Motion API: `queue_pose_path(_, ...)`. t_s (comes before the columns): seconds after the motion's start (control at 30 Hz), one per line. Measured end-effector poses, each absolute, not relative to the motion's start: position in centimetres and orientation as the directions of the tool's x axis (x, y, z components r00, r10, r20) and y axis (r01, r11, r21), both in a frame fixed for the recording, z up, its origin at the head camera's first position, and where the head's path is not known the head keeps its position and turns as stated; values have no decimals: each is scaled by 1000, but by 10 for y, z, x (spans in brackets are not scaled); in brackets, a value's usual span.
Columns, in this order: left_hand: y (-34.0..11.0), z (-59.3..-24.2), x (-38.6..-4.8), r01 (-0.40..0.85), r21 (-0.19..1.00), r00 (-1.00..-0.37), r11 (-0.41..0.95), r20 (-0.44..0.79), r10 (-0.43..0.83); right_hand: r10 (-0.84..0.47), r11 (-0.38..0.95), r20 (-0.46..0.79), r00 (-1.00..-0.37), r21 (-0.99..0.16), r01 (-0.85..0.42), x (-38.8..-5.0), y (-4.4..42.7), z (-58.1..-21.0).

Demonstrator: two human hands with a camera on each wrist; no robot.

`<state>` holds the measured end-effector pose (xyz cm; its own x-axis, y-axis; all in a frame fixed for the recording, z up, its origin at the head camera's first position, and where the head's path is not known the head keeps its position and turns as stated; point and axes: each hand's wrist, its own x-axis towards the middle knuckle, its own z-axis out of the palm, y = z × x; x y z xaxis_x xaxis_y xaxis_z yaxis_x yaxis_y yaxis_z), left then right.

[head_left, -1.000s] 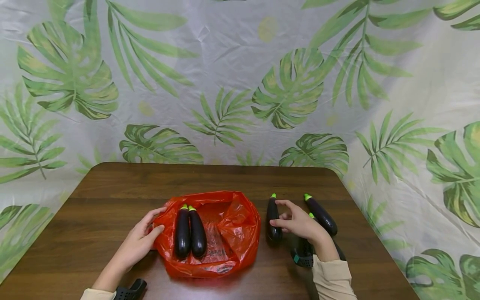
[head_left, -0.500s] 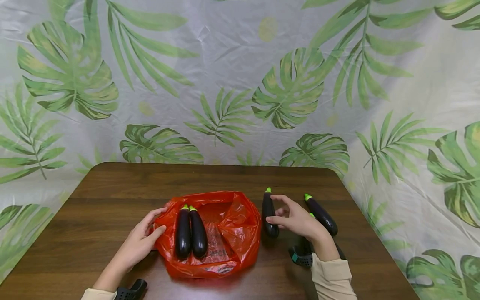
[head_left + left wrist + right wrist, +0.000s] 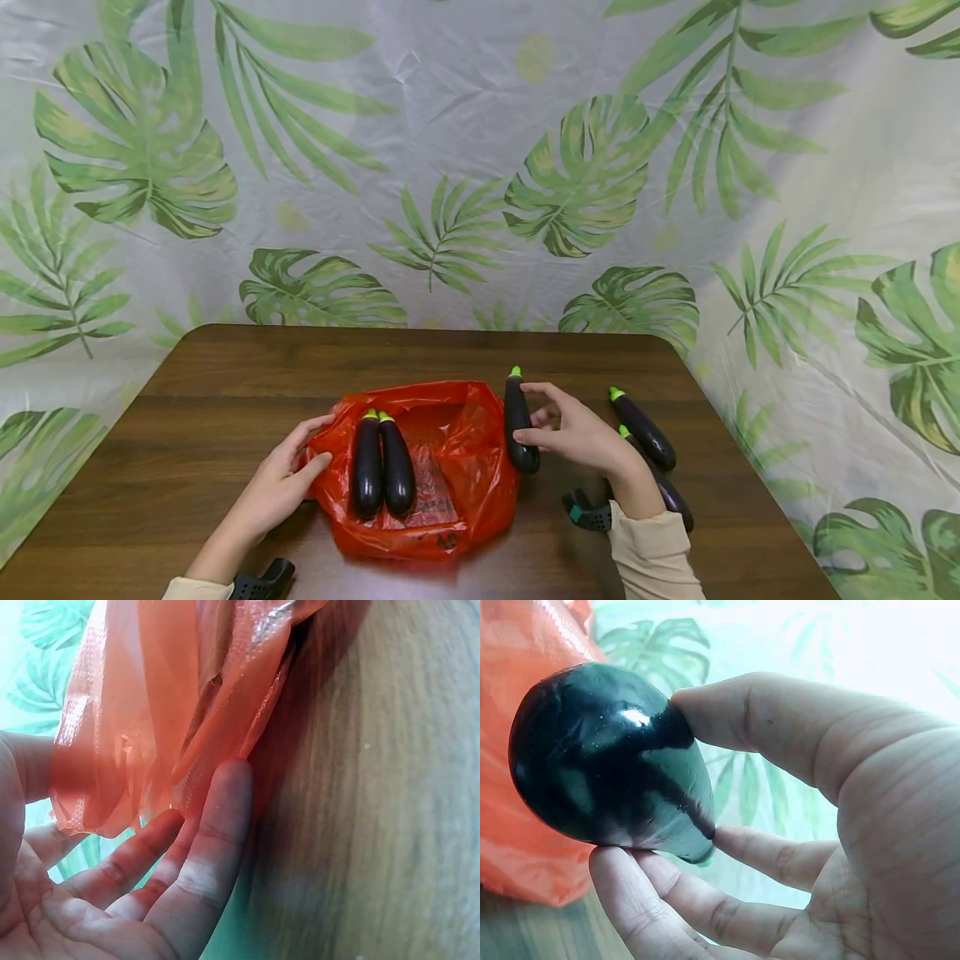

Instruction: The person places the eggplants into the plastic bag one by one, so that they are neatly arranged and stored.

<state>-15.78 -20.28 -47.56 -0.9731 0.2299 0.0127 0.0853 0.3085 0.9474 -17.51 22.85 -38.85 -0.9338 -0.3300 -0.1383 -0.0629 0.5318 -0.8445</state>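
Note:
My right hand (image 3: 573, 429) grips an eggplant (image 3: 519, 425) between thumb and fingers, at the right rim of a red plastic bag (image 3: 480, 483). In the right wrist view the eggplant's glossy round end (image 3: 592, 757) faces the camera, and the thumb and fingertips press its sides. Two eggplants lie side by side inside the opened bag; the left one (image 3: 367, 467) touches the right one (image 3: 397, 467). My left hand (image 3: 281, 479) holds the bag's left rim. In the left wrist view the thin red film (image 3: 165, 697) hangs between the thumb and the fingers.
Two more eggplants lie on the wooden table (image 3: 247, 375) at the right: one farther back (image 3: 643, 429), one nearer (image 3: 667, 492), partly behind my right forearm. A leaf-patterned cloth (image 3: 465, 167) hangs behind the table.
My right hand has moved left with the eggplant, from the table right of the bag to the bag's right rim. The bag's front rim has shifted slightly. My left hand stays in place.

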Motion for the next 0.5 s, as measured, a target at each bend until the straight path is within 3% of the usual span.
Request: queue_pose_path(0.5, -203, -477, -157, 93, 954, -971, 286, 24, 236, -337, 549, -108, -935, -830, -102, -178, 222, -367)
